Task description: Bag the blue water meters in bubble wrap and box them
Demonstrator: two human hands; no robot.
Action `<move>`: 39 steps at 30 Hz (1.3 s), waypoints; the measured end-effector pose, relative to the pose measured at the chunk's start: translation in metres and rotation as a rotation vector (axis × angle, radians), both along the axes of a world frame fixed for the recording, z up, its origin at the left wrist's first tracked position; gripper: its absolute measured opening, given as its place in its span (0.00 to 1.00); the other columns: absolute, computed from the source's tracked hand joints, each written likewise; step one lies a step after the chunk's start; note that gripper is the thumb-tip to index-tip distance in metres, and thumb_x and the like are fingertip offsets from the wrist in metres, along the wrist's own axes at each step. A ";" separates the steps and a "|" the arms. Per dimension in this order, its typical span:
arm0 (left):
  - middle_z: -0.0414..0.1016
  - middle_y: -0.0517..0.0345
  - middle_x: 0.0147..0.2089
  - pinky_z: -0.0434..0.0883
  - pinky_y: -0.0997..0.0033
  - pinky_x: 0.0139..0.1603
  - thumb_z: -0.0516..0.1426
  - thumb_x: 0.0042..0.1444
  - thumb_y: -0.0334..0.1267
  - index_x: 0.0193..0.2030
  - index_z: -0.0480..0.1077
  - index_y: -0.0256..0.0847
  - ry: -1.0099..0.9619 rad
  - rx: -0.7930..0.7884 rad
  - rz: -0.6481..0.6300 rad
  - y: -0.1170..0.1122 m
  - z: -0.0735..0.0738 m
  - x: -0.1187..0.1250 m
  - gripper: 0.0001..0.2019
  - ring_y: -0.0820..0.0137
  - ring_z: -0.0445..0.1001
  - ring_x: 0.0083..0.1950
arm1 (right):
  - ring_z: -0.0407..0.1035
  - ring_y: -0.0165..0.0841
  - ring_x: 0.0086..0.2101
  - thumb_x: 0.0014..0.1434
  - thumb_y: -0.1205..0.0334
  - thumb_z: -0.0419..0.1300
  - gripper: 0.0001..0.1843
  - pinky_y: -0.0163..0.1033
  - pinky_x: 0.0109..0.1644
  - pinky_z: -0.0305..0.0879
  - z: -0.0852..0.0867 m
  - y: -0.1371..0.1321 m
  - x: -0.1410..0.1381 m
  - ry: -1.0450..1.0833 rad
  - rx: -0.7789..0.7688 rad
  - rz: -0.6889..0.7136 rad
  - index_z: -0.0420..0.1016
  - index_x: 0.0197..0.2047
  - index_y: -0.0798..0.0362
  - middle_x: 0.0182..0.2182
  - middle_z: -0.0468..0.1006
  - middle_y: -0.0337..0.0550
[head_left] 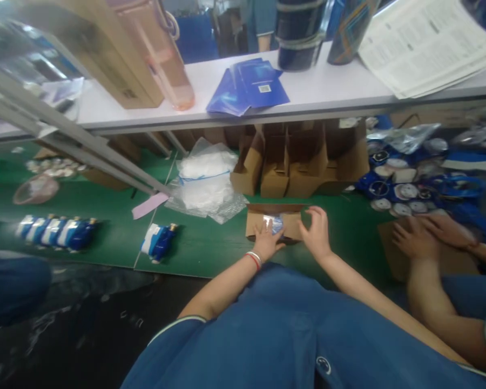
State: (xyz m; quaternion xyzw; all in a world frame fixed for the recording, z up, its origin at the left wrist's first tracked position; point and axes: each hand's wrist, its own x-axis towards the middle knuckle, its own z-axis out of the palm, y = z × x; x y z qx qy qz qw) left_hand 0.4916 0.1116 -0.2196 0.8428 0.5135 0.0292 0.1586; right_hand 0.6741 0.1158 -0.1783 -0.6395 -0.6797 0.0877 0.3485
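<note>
In front of me on the green bench lies a small open cardboard box (253, 219) with a shiny clear and blue packet (277, 222) inside. My left hand (268, 241) reaches over the near side of the box, fingers spread on or just above the packet. At the right end of the box is my right hand (318, 232), its thumb and fingers curved with a gap between them. Its thumb side is close to the box edge; whether it touches, I cannot tell. Nothing shows in its grasp.
Behind the box stand several open cardboard boxes (275, 186) and a pile of clear plastic bags (208, 181). Blue-and-white packages (159, 241) sit left. A co-worker's hands (421, 240) rest on cardboard at right, near blue parts (405, 189). The shelf (194, 116) overhead carries blue leaflets (249, 89).
</note>
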 end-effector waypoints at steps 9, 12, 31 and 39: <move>0.45 0.45 0.71 0.36 0.25 0.60 0.55 0.57 0.52 0.67 0.52 0.58 0.052 0.040 -0.021 -0.004 -0.009 -0.002 0.32 0.44 0.43 0.70 | 0.62 0.45 0.55 0.60 0.64 0.55 0.29 0.53 0.59 0.56 0.086 0.095 -0.007 -0.449 -0.050 0.518 0.58 0.64 0.52 0.57 0.66 0.50; 0.45 0.46 0.71 0.36 0.25 0.60 0.53 0.57 0.54 0.67 0.50 0.59 0.085 0.040 -0.028 -0.003 -0.009 -0.002 0.31 0.44 0.42 0.70 | 0.70 0.37 0.48 0.63 0.68 0.49 0.28 0.42 0.49 0.66 0.072 0.104 -0.002 -0.585 -0.150 0.758 0.57 0.65 0.43 0.53 0.72 0.44; 0.54 0.45 0.67 0.36 0.28 0.62 0.56 0.56 0.52 0.65 0.56 0.57 0.013 0.082 -0.020 -0.005 -0.016 -0.004 0.30 0.46 0.47 0.68 | 0.59 0.44 0.59 0.50 0.45 0.63 0.48 0.47 0.61 0.57 0.025 0.093 -0.008 -0.384 -0.454 0.813 0.50 0.68 0.49 0.64 0.58 0.50; 0.62 0.43 0.62 0.52 0.42 0.62 0.54 0.58 0.51 0.60 0.64 0.46 0.012 0.023 -0.023 -0.006 -0.029 -0.004 0.24 0.49 0.57 0.64 | 0.54 0.47 0.61 0.58 0.47 0.57 0.41 0.50 0.62 0.55 0.014 0.055 -0.012 -0.505 -0.386 0.842 0.50 0.68 0.54 0.64 0.55 0.57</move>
